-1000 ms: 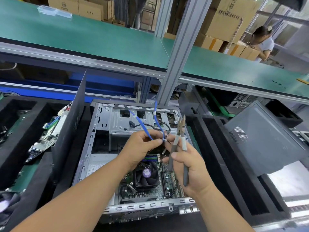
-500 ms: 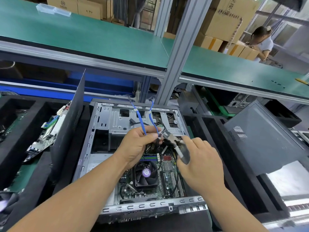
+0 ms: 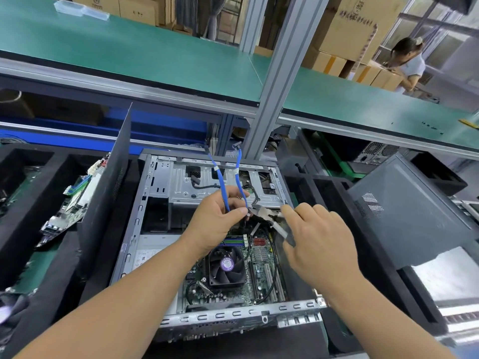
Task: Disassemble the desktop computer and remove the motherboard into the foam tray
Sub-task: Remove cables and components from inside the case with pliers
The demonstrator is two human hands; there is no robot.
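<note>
An open desktop case [image 3: 155, 211] lies flat in front of me. Inside it sits the green motherboard [image 3: 261, 278] with a black CPU fan [image 3: 226, 265]. My left hand [image 3: 217, 221] pinches two blue cables [image 3: 223, 187] above the case; their free ends stick up. My right hand [image 3: 316, 244] grips a pair of pliers [image 3: 269, 216], whose jaws meet the cable bundle beside my left fingertips. Black foam trays [image 3: 23, 229] at the left hold other motherboards [image 3: 70, 203].
A dark grey side panel [image 3: 108, 193] stands upright left of the case. Another panel [image 3: 409, 211] leans on black foam at the right. A grey metal post [image 3: 277, 73] rises behind the case under a green shelf [image 3: 129, 53]. A person stands by cardboard boxes far right.
The pliers swung from upright to lying sideways, jaws now at the cables by my left fingers. My right hand turned palm-down. The blue cables were lifted higher.
</note>
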